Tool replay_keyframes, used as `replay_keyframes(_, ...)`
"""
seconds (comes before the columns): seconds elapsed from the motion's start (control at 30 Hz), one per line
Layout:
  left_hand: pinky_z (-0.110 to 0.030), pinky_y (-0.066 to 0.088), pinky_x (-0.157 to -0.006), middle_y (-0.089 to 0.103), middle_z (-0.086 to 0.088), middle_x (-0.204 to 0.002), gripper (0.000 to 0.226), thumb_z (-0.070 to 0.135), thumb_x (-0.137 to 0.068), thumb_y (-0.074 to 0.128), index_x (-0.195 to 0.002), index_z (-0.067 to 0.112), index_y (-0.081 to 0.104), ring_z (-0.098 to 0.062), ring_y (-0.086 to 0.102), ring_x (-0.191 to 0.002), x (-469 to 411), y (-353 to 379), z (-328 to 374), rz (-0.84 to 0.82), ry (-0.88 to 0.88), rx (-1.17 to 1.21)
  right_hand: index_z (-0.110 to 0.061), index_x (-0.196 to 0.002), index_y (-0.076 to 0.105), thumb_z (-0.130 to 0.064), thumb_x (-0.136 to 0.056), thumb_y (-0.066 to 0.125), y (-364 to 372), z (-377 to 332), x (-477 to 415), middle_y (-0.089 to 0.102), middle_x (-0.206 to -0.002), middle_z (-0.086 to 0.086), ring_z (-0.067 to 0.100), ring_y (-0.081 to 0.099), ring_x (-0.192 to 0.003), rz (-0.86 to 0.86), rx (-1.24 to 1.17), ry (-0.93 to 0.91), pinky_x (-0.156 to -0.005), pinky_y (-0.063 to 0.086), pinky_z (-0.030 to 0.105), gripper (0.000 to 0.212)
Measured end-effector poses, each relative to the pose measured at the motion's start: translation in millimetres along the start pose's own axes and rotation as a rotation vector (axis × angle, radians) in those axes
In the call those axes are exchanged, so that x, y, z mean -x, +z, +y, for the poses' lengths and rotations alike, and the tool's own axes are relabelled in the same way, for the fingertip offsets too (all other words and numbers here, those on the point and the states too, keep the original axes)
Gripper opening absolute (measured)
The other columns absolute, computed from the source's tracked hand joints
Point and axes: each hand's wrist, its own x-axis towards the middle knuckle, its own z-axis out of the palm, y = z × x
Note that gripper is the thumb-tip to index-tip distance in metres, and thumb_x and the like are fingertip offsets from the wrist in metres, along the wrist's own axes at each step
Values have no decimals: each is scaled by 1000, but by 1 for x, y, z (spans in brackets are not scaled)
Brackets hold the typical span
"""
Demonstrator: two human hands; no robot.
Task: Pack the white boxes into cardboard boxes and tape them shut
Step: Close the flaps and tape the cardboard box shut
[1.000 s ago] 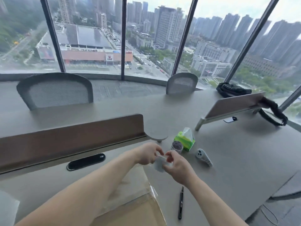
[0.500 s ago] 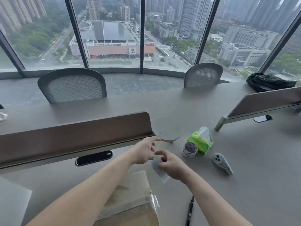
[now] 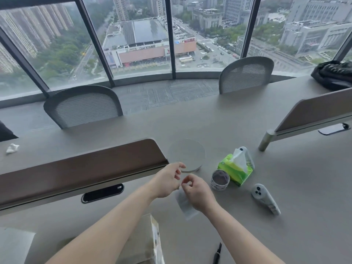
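Right hand (image 3: 198,193): thumb and forefinger pinch the top end of a translucent clear tape strip (image 3: 186,205), which hangs below the hand. Left hand (image 3: 167,180): just beside it, fingers loosely curled; contact with the strip cannot be told. Brown cardboard box (image 3: 141,242): under the left forearm. White printed tape roll (image 3: 220,180): near, right of the right hand.

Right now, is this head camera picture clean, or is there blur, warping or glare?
Head view: soft even daylight through the windows, no glare or hard shadows on the table; the wide-angle lens bows the window frames and the divider; the translucent strip under the right hand is smeared, its edges unclear.
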Motion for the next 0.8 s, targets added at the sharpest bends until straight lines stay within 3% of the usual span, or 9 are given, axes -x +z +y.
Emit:
replay_keyframes(0.1,-14,44,-79,55,-8,-114,46,-4,-84,59,-124,16,53,-23,56,-110,-14,11,-7,74,-80,59,-22,-87,56,-20,-93,51,-8,9,-11,54,-70,-9,16,50,-71,48,30,9,-63,36,31,9)
replay_keyframes(0.2,-23,46,-77,65,2,-105,26,21,-89,68,-111,18,54,-16,61,-95,-27,21,-14,117,-215,136,-21,-83,54,-19,-95,49,-15,20,-25,56,-72,-7,17,50,-70,90,-6,31,-66,40,34,13)
replay_keyframes(0.3,-34,52,-82,69,1,-100,24,36,-90,67,-101,20,53,-15,61,-84,-42,38,-22,109,-310,209,-21,-85,52,-20,-97,47,-17,28,-42,55,-70,-8,16,48,-66,118,-18,51,-64,39,34,13)
replay_keyframes(0.4,-48,53,-91,72,-4,-94,32,45,-80,67,-93,19,54,-28,68,-93,-54,49,-27,163,-346,286,-23,-88,53,-21,-97,47,-16,34,-59,58,-73,-7,20,52,-70,148,-15,65,-65,39,34,12)
replay_keyframes(0.63,-48,55,-85,69,-5,-77,26,30,-88,67,-83,16,45,-31,69,-89,-86,60,-31,256,-444,306,-25,-89,53,-25,-96,46,-1,50,-96,66,-88,0,25,59,-82,181,46,166,-67,45,36,10)
replay_keyframes(0.8,-48,54,-82,60,0,-64,27,24,-89,62,-75,17,39,-23,58,-68,-101,67,-34,307,-454,309,-25,-89,53,-26,-96,46,3,53,-111,65,-90,-1,25,58,-84,204,74,202,-64,40,34,9)
